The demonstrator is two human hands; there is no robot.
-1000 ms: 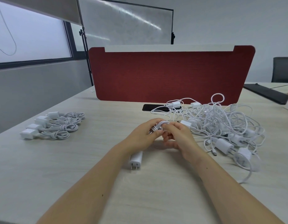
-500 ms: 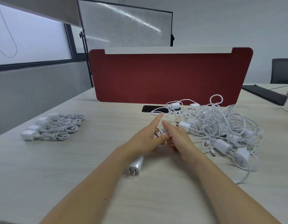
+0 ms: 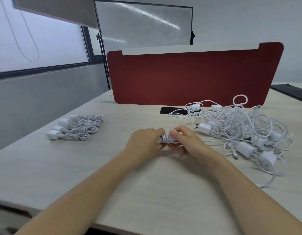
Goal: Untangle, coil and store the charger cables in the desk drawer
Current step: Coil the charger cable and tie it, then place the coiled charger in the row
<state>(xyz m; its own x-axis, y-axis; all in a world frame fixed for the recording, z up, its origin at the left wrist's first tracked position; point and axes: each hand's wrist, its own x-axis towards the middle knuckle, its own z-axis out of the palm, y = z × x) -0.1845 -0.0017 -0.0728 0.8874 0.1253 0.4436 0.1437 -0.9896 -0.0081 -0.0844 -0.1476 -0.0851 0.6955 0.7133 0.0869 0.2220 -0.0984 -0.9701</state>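
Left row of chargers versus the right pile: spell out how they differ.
The left row has each cable wound into its own bundle; the right pile is loose, tangled loops. The left row lies side by side; the right pile heaps up, sprawling wider. Both are white chargers with plug bricks.

Bare forearms forward, left hand [image 3: 145,143] and right hand [image 3: 186,141] nearly touching, fingers [image 3: 173,133] curled inward, seemingly in a pinch.

Pale wood desk [image 3: 146,192], red divider panel [image 3: 194,77], grey walls [image 3: 45,99], bright window [image 3: 45,39] at left, perhaps a whiteboard [image 3: 143,24] behind.
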